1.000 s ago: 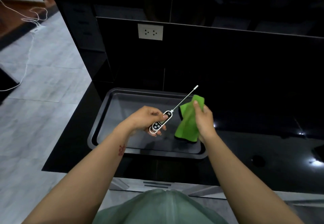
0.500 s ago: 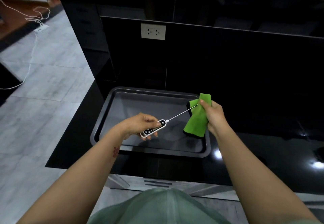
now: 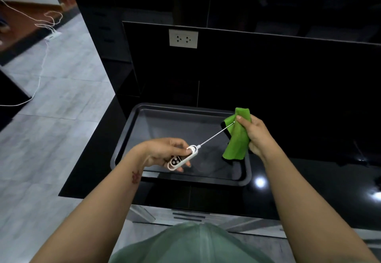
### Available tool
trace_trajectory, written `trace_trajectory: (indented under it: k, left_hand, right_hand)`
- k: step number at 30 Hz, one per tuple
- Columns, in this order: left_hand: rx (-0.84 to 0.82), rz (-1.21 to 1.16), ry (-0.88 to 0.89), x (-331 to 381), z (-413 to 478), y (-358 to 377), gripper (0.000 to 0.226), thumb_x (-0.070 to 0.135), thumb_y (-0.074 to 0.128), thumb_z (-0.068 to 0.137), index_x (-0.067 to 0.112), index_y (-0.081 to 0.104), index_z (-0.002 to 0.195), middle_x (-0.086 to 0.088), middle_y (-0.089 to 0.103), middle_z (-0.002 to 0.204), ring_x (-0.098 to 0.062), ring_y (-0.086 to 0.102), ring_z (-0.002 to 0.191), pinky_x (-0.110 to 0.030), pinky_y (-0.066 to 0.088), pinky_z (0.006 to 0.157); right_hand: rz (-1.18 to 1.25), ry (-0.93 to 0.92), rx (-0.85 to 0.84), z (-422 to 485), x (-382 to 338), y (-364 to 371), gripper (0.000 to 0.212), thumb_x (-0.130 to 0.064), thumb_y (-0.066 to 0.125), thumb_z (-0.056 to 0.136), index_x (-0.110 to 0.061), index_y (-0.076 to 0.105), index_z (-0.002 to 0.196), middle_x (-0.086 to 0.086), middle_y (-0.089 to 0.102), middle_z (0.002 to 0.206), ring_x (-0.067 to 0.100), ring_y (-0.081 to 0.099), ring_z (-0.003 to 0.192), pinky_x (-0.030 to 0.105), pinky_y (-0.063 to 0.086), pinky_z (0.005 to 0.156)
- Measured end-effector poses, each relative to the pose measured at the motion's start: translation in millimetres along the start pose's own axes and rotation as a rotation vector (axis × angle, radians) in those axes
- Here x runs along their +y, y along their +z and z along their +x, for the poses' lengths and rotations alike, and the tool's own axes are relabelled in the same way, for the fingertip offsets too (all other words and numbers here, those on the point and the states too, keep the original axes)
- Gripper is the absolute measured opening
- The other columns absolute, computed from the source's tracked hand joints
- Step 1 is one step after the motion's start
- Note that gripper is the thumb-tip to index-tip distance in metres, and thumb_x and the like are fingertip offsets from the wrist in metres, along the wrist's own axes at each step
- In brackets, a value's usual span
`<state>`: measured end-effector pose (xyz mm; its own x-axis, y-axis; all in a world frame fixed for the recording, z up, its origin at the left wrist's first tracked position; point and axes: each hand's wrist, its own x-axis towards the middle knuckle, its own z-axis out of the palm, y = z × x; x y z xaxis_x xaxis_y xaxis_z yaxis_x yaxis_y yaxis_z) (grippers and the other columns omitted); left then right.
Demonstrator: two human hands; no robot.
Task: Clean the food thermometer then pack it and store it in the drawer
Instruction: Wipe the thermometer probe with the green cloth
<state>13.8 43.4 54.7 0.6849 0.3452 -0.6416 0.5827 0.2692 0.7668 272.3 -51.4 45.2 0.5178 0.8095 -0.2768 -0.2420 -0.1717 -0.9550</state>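
Observation:
My left hand (image 3: 165,152) grips the white body of the food thermometer (image 3: 182,157) above a dark baking tray (image 3: 132,122). Its thin metal probe runs up and to the right. A green cloth (image 3: 237,137) with a black edge hangs from my right hand (image 3: 254,135), which pinches the cloth around the probe's tip. The tip itself is hidden inside the cloth.
The tray sits at the left end of a glossy black countertop (image 3: 309,180). A white wall socket (image 3: 183,38) is on the black panel behind. Grey drawer fronts (image 3: 185,217) show below the counter edge. White cables (image 3: 44,42) lie on the tiled floor at left.
The thermometer has tilted flatter, and my right hand with the cloth has slid from the probe's base out to its tip.

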Motion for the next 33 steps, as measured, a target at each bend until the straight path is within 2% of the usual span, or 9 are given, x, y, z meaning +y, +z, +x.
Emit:
trace_trajectory:
  k: [3, 8, 11, 14, 18, 22, 27, 30, 33]
  left_hand:
    - [-0.044, 0.118, -0.026, 8.5, 2.7, 11.1, 0.017, 0.028, 0.064, 0.092, 0.018, 0.055, 0.103, -0.012, 0.076, 0.099, -0.024, 0.073, 0.074, -0.028, 0.056, 0.059]
    - [0.05, 0.114, 0.01, 12.5, 9.6, 21.9, 0.016, 0.024, 0.066, 0.091, 0.018, 0.054, 0.099, -0.016, 0.076, 0.095, -0.03, 0.072, 0.073, -0.028, 0.055, 0.053]
    - [0.075, 0.062, 0.042, 18.0, 12.0, 29.3, 0.014, 0.023, 0.064, 0.093, 0.016, 0.053, 0.098, -0.019, 0.075, 0.096, -0.029, 0.071, 0.069, -0.031, 0.057, 0.059]
    - [0.104, 0.027, 0.066, 23.5, 13.7, 34.0, 0.013, 0.023, 0.063, 0.093, 0.016, 0.053, 0.097, -0.02, 0.074, 0.098, -0.026, 0.071, 0.067, -0.031, 0.058, 0.06]
    - [0.106, 0.011, 0.067, 21.0, 13.3, 29.7, 0.014, 0.025, 0.065, 0.092, 0.016, 0.055, 0.097, -0.02, 0.074, 0.098, -0.026, 0.071, 0.068, -0.028, 0.055, 0.057]
    - [0.152, 0.011, 0.089, 20.9, 14.8, 30.4, 0.014, 0.025, 0.066, 0.091, 0.015, 0.058, 0.097, -0.019, 0.075, 0.093, -0.023, 0.071, 0.063, -0.022, 0.05, 0.046]
    - [0.233, -0.024, 0.143, 25.2, 18.8, 30.3, 0.025, 0.024, 0.066, 0.091, 0.005, 0.06, 0.107, -0.016, 0.076, 0.086, -0.024, 0.071, 0.062, -0.026, 0.052, 0.051]
    - [0.235, -0.02, 0.15, 25.7, 18.5, 29.5, 0.024, 0.024, 0.066, 0.091, 0.006, 0.062, 0.105, -0.015, 0.076, 0.086, -0.025, 0.071, 0.064, -0.027, 0.051, 0.054]
    - [0.213, -0.002, 0.141, 24.3, 17.1, 30.2, 0.016, 0.026, 0.067, 0.09, 0.012, 0.062, 0.097, -0.015, 0.076, 0.087, -0.026, 0.072, 0.067, -0.024, 0.051, 0.048]
  right_hand:
    - [0.045, -0.001, 0.082, 1.3, 1.8, 6.6, 0.015, -0.019, 0.055, 0.096, -0.013, 0.065, 0.086, 0.002, 0.068, 0.066, 0.014, 0.065, 0.059, 0.027, 0.055, 0.056]
    - [0.089, 0.008, 0.147, -0.1, 1.2, 14.5, 0.017, -0.022, 0.056, 0.096, -0.011, 0.064, 0.086, 0.006, 0.067, 0.071, 0.018, 0.065, 0.062, 0.033, 0.056, 0.063]
    - [0.048, 0.03, 0.047, -6.0, 8.2, 24.3, 0.017, -0.023, 0.057, 0.096, -0.01, 0.065, 0.09, 0.003, 0.071, 0.068, 0.015, 0.067, 0.06, 0.027, 0.055, 0.055]
    - [0.004, 0.055, -0.05, -11.2, 15.3, 33.4, 0.016, -0.022, 0.057, 0.096, -0.009, 0.065, 0.096, 0.005, 0.07, 0.075, 0.015, 0.067, 0.064, 0.027, 0.054, 0.057]
    - [0.004, 0.038, -0.009, -7.7, 7.7, 24.8, 0.017, -0.022, 0.058, 0.095, -0.007, 0.066, 0.097, 0.004, 0.07, 0.073, 0.015, 0.067, 0.063, 0.026, 0.054, 0.056]
    - [0.005, 0.023, 0.063, -5.2, 7.0, 27.6, 0.017, -0.023, 0.056, 0.096, -0.009, 0.066, 0.093, 0.004, 0.069, 0.071, 0.015, 0.066, 0.061, 0.027, 0.054, 0.056]
    - [-0.134, 0.067, -0.106, -13.6, 11.1, 41.8, 0.014, -0.023, 0.058, 0.095, -0.012, 0.067, 0.094, 0.005, 0.071, 0.077, 0.016, 0.067, 0.065, 0.027, 0.052, 0.057]
    - [-0.062, 0.037, -0.007, -7.4, 4.9, 38.1, 0.015, -0.022, 0.057, 0.095, -0.012, 0.066, 0.09, 0.004, 0.07, 0.073, 0.016, 0.066, 0.062, 0.026, 0.052, 0.056]
    - [-0.026, 0.001, 0.128, -0.6, 2.5, 33.4, 0.016, -0.023, 0.055, 0.096, -0.012, 0.065, 0.09, 0.006, 0.066, 0.076, 0.018, 0.063, 0.065, 0.028, 0.051, 0.058]
